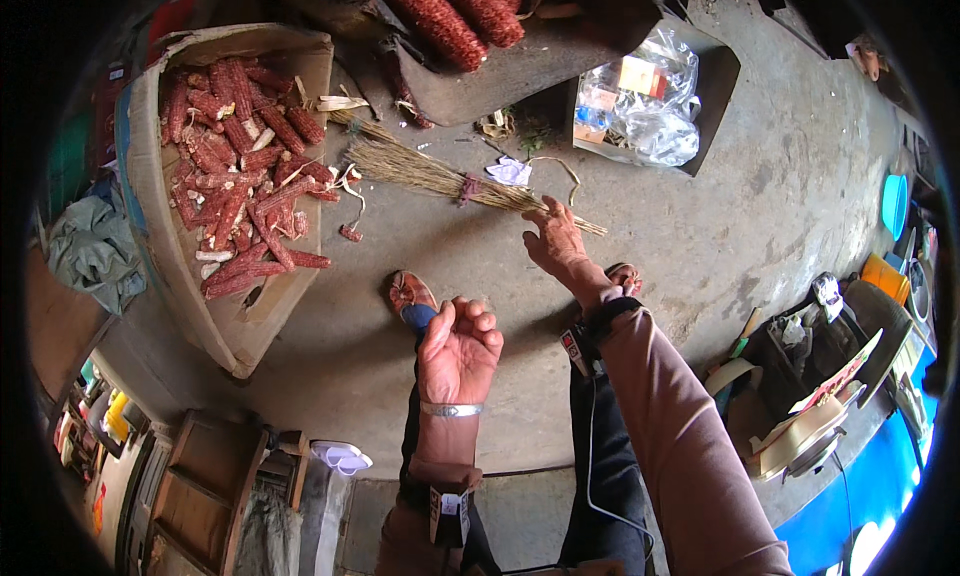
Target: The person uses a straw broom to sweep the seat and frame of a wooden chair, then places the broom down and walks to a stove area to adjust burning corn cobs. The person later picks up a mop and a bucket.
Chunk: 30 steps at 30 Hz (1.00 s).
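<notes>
A straw broom (420, 169) lies across the concrete floor in front of me, bound with a dark reddish tie near its middle. My right hand (556, 238) is over its thin handle end, thumb apart from the fingers; contact with the stalks is hard to judge. Palm up, my left hand (459, 347) hangs empty above the floor with its fingers loosely curled. Beyond the broom lies a crumpled white paper (510, 171), with a curved dry stalk (571, 174) beside it.
At left stands a cardboard box (300, 306) of red corncobs (225, 156). More cobs (457, 20) rest in a dark container at the top. Plastic bags fill another box (716, 103). A wooden frame (206, 478) is lower left; household items and a basin (895, 207) are right.
</notes>
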Each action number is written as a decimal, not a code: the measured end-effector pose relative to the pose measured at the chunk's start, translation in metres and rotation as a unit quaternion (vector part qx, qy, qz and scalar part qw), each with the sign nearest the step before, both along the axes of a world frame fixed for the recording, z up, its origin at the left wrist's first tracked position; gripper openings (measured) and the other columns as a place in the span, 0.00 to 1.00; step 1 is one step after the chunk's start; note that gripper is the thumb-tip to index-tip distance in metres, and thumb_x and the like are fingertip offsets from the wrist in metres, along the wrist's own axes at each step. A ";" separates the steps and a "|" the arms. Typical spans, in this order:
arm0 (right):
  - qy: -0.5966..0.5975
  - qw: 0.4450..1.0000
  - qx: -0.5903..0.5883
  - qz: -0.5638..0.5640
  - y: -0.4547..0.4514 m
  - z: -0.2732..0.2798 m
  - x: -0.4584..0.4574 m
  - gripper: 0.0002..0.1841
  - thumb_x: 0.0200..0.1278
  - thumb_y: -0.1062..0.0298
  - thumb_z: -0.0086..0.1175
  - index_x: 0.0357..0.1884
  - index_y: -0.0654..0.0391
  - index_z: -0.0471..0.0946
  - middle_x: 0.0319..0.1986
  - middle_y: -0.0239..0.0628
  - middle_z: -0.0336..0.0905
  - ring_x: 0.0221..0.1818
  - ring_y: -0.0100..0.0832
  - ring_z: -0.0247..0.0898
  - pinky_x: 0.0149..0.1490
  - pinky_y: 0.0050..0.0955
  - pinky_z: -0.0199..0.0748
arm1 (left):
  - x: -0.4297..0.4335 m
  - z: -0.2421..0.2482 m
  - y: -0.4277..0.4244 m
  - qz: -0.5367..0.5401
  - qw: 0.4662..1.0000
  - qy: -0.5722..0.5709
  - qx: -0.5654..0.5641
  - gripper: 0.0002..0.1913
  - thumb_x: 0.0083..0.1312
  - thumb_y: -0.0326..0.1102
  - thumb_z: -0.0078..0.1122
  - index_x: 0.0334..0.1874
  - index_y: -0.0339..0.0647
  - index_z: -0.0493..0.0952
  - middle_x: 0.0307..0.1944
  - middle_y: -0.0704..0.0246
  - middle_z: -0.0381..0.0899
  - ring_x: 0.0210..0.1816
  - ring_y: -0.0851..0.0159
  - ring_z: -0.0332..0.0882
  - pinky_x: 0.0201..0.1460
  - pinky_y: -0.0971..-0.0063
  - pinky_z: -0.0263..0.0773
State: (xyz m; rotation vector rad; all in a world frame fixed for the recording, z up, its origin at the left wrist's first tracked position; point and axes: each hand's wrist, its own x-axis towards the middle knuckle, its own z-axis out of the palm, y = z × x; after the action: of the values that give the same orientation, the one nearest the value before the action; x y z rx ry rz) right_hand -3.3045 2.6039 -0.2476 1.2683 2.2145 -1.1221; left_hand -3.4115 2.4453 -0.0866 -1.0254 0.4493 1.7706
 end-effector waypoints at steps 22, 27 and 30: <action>0.170 0.981 -0.089 -0.035 0.015 0.038 -0.059 0.16 0.63 0.63 0.53 0.51 0.58 0.77 0.42 0.41 0.81 0.46 0.36 0.77 0.52 0.30 0.73 | -0.075 -0.029 -0.048 0.055 0.995 0.066 0.043 0.13 0.71 0.39 0.50 0.46 0.35 0.76 0.39 0.65 0.77 0.40 0.65 0.74 0.42 0.70 0.72; 0.195 0.894 -0.262 -0.308 0.012 0.081 -0.062 0.19 0.67 0.60 0.51 0.52 0.63 0.75 0.44 0.35 0.79 0.47 0.30 0.74 0.51 0.28 0.71 | -0.065 -0.026 -0.057 0.077 0.988 0.132 0.020 0.12 0.70 0.41 0.53 0.47 0.40 0.76 0.40 0.66 0.80 0.39 0.65 0.75 0.41 0.70 0.73; 0.214 0.837 -0.299 -0.405 0.006 0.085 -0.058 0.18 0.67 0.61 0.52 0.53 0.62 0.74 0.45 0.36 0.78 0.47 0.30 0.75 0.52 0.29 0.71 | -0.043 -0.047 -0.054 0.014 0.997 0.070 0.005 0.11 0.70 0.38 0.51 0.44 0.38 0.76 0.35 0.67 0.79 0.36 0.65 0.75 0.39 0.70 0.74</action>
State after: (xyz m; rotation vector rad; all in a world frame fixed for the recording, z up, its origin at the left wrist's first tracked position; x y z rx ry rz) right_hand -3.3624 2.6095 -0.1627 1.7937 1.2698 -2.3738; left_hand -3.4548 2.3909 -0.1340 -0.9075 0.5147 1.8746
